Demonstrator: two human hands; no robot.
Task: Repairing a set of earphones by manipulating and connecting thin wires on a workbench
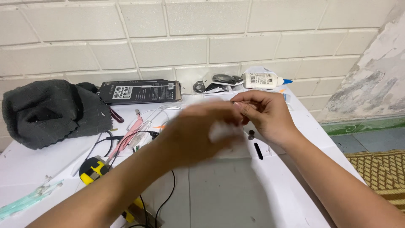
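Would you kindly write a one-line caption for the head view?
Two hands, left hand blurred, right hand pinched, meet above a cluttered white table by a tiled wall.

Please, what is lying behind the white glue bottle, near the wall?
Behind and left of the white glue bottle, small clear bags with dark coiled parts lie against the tiled wall. The bottle covers whatever is directly behind it, and the right hand covers the table before it.

Both forearms bare to the frame edge; no sleeves, watch, rings or gloves seen. Left hand (198,131) motion-blurred, outline soft. Right hand (268,114) sharp: short, unpainted nails visible on the fingertips.
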